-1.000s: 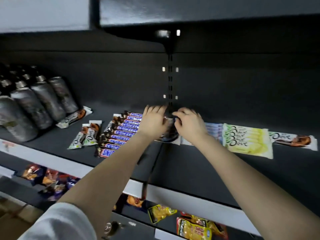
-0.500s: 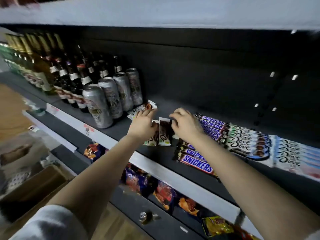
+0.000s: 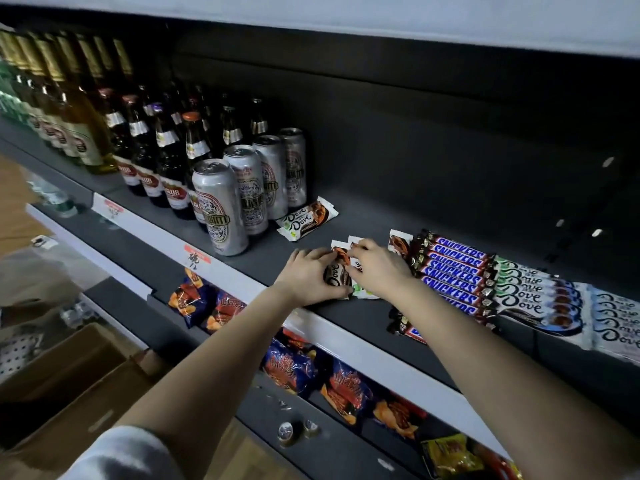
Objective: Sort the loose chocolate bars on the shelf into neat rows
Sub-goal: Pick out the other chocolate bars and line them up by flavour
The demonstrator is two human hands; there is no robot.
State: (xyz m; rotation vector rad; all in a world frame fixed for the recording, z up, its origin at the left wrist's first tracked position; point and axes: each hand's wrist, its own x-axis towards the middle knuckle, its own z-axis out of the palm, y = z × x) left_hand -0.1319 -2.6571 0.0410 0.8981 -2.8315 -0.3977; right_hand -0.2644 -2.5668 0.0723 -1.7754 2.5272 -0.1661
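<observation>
Together — left hand (image 3: pixel 307 276) and right hand (image 3: pixel 378 269) grip Dove bars (image 3: pixel 334 278).

1. A dark grey back panel (image 3: pixel 433 140) is rising behind the shelves (image 3: pixel 360 220), sitting in dim light.
2. A wooden floor (image 3: pixel 14 220) is showing at far left.
3. A brown cardboard box (image 3: pixel 69 375) is sitting low at left.

On the dark shelf (image 3: pixel 277 252), a brown Dove bar (image 3: pixel 334 277) and a white Dove bar (image 3: pixel 363 293) lie side by side near the front edge, one gripped by the left hand (image 3: pixel 308 275), the other by the right hand (image 3: pixel 377 268). A loose Dove bar (image 3: pixel 308 218) lies askew further back. To the right, Snickers bars (image 3: pixel 453 271) and stacked Dove bars (image 3: pixel 530 292) sit in tight rows.
</observation>
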